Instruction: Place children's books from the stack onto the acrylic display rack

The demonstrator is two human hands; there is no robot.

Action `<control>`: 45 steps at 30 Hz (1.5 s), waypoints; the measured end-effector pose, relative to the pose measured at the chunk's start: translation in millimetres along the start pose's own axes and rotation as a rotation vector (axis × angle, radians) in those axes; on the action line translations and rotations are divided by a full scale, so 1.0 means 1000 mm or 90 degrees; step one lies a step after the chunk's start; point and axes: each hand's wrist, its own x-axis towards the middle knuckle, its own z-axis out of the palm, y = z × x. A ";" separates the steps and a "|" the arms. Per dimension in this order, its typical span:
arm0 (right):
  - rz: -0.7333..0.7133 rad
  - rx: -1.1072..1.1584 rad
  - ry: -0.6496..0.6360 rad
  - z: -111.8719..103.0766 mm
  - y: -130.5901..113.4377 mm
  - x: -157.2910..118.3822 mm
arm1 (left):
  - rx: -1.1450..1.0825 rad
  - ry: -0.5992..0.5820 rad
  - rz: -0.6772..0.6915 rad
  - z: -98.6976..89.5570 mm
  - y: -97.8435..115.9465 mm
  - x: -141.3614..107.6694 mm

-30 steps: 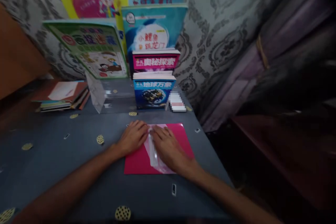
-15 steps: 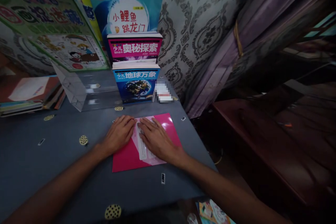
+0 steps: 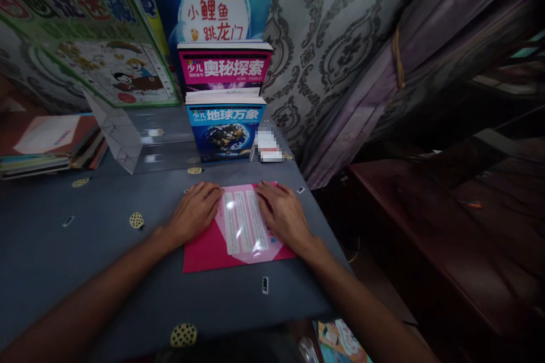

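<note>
A pink book (image 3: 247, 224) with a pale panel of text and a glossy cover lies flat on the table, close to its right edge. Across its upper left corner rests my left hand (image 3: 196, 211), fingers stretched out and palm down. My right hand (image 3: 284, 214) lies on the book's upper right part, its fingers extended over the cover. Neither hand grasps anything. Part of the book's left and right sides is hidden beneath the hands.
A clear acrylic stand (image 3: 123, 147) behind holds several upright books, among them a blue earth book (image 3: 227, 130) and a green book (image 3: 106, 51). Stacked books (image 3: 46, 142) lie at left. A patterned curtain (image 3: 323, 39) hangs behind; a dark red wooden surface (image 3: 417, 238) is at right.
My right hand has slid rightward across the pink book, uncovering the text panel. My left hand stays at the upper left corner. The view has shifted slightly.
</note>
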 end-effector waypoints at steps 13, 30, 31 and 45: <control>0.049 -0.030 0.031 -0.006 0.001 0.002 | 0.106 -0.005 -0.001 -0.017 -0.013 -0.011; 0.002 -0.065 0.020 -0.006 0.006 0.004 | -0.054 -0.077 0.085 -0.040 -0.009 -0.036; 0.002 -0.067 0.017 -0.006 0.006 0.004 | -0.079 -0.111 0.140 -0.041 0.001 -0.038; 0.096 -0.048 -0.103 -0.035 0.005 -0.003 | -0.029 -0.137 0.165 -0.051 -0.012 -0.044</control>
